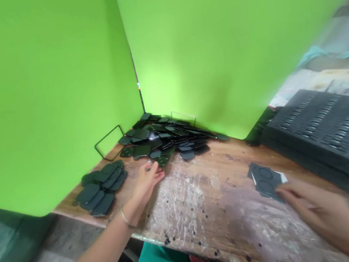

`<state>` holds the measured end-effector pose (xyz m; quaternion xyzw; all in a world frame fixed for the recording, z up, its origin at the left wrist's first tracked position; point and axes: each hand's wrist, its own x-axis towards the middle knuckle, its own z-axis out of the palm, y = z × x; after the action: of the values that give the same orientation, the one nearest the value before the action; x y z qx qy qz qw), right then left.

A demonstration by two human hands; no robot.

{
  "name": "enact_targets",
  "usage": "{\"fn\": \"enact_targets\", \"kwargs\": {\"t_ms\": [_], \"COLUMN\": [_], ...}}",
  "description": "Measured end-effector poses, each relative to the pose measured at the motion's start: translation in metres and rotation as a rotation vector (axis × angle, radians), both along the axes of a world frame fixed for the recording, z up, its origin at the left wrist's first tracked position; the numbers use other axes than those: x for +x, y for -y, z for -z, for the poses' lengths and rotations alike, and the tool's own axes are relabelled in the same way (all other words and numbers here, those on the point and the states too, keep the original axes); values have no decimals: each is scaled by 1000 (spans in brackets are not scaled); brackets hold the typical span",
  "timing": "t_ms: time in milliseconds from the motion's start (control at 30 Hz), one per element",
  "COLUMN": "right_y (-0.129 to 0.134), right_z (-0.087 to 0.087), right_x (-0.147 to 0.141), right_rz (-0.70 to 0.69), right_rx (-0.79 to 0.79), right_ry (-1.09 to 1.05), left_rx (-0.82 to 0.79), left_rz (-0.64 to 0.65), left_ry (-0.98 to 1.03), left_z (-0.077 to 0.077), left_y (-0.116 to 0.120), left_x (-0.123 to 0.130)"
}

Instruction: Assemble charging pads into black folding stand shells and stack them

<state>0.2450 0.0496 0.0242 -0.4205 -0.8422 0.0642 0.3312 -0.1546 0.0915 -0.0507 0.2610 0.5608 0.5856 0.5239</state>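
Note:
My left hand reaches to the near edge of the pile, its thumb and index finger closed on the edge of a dark glossy plate with round marks. On the right, my right hand is partly smeared by motion. Its fingertips pinch the corner of a dark grey sheet with ring outlines; white and dark edges show beneath that sheet. Behind my left hand spreads a heap of dark rounded plates. A smaller group of similar plates lies in overlapping rows to its left.
Green panels meet in a corner behind the wooden table. A black slotted tray stands at the right. Thin wire frames, one black, lean near the panels. Small black discs lie scattered along the front edge.

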Motion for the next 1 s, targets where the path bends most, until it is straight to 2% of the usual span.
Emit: {"fn": "enact_targets", "kwargs": {"t_ms": [100,167,267,367,467,567,667,733,767,833,900,967,1000], "right_y": [-22,-37,-70,-109,-142,-160,-163,-158,-155,-143,-124,-97,-80], "right_z": [24,40,60,71,76,78,77,72,70,64,61,63,66], "right_x": [-65,-103,-144,-172,-195,-213,-217,-210,-204,-185,-160,-134,-122], "right_rz": [-152,-130,11,97,163,189,169,151,143,135,114,24,-65], "right_rx": [-93,-178,-216,-174,-124,-85,-54,-32,-21,-1,50,163,228], "right_ry": [-2,10,108,197,289,403,494,528,536,544,496,343,238], "left_rx": [-5,-17,-55,-108,-46,110,419,649,713,718,658,617,608], "left_rz": [25,30,80,143,167,118,108,169,212,311,417,492,508], "left_ry": [102,135,150,135,-71,-502,-928,-1126,-1197,-1293,-1319,-1304,-1295], "left_z": [-1,-1,1,5,9,12,17,22,24,26,26,23,21], "left_y": [-18,-14,14,52,81,102,117,125,128,134,138,137,135], "left_x": [-6,-7,-8,-9,-10,-6,3,10,13,18,21,22,22]}}
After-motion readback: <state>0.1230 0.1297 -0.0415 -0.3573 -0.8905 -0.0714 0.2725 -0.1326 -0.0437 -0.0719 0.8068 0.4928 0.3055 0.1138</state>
